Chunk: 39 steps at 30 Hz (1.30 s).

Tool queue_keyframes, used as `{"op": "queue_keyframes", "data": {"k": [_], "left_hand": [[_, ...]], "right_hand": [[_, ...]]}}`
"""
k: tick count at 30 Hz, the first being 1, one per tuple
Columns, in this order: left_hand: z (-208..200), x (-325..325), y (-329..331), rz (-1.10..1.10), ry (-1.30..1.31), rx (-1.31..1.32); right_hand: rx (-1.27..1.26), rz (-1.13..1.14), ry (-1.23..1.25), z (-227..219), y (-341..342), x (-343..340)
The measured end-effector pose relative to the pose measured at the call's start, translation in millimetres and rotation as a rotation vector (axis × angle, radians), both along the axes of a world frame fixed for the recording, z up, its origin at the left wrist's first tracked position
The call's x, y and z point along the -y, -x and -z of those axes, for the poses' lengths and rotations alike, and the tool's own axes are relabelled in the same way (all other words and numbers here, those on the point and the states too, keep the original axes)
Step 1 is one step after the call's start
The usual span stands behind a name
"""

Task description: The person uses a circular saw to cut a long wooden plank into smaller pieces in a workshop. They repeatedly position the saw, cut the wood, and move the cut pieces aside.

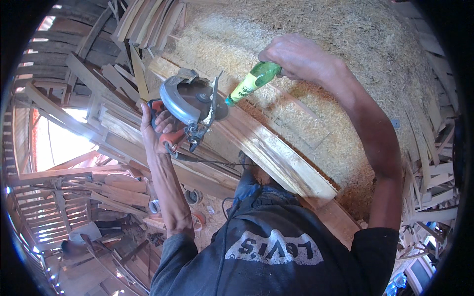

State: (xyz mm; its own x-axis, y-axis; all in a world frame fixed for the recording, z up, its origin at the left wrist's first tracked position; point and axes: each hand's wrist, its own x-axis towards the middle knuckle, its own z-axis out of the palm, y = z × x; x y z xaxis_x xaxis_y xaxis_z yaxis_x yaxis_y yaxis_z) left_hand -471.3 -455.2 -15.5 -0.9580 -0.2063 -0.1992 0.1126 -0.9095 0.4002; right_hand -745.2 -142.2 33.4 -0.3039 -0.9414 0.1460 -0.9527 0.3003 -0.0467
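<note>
My left hand (165,123) is wrapped round the red and black handle of a circular saw (178,102). The saw is tipped up, so its round blade (197,93) and base plate face right. In my right hand (300,58) is a green plastic bottle (251,84) with a pale label. I grip it by its base and tilt it down to the left, its neck close beside the blade. Whether anything comes out of the bottle is too small to tell. Below both hands runs a long wooden plank (281,155), and the saw's black cord (212,162) hangs across toward my body.
Sawdust (340,64) lies thick beyond the plank. Stacked boards (148,22) stand at the far left, and offcuts (434,197) pile up on the right. Another person (86,237) is at the lower left, near slatted walls. Small round containers (192,196) sit on the ground.
</note>
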Motion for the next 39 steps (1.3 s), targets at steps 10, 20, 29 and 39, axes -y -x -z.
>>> {"op": "queue_keyframes", "data": {"k": [10,20,29,39], "left_hand": [[2,-1,-18,-0.018,0.008,0.02],[-1,-10,-29,-0.025,0.011,0.011],[-12,-32,-33,-0.034,-0.015,0.032],[5,-32,-32,-0.009,-0.106,-0.053]], "right_hand": [[-0.025,-0.098,-0.005,-21,0,0],[-0.098,-0.092,-0.035,-37,6,12],[-0.165,-0.168,0.129,-43,-10,65],[-0.352,-0.332,0.27,-62,-13,81]]}}
